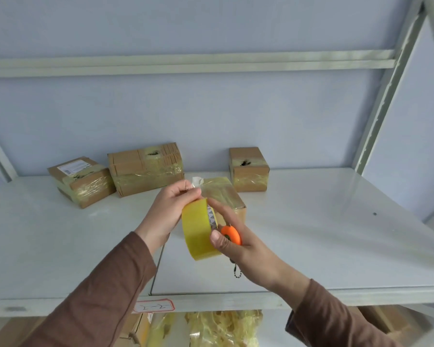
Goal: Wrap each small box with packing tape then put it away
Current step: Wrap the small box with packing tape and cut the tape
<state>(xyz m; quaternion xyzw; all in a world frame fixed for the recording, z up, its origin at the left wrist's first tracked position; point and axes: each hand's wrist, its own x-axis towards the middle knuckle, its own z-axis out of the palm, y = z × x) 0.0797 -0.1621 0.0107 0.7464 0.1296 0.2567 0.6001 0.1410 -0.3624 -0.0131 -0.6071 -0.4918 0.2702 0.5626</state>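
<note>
Mostly pale metal shelf (311, 221), four taped boxes (145, 169), bluish wall (211, 113).

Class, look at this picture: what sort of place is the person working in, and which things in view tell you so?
Probably a storeroom or small packing area. Signs: a metal shelf with a handwritten label on its front edge, several taped cardboard boxes on it, and a tape roll in hand.

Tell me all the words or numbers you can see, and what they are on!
Shelf edge tag: handwritten marks, maybe "2-2", not clear.
White label on the leftmost box: print too small to read.
Tape roll core: triangle marks, no readable words.
</note>
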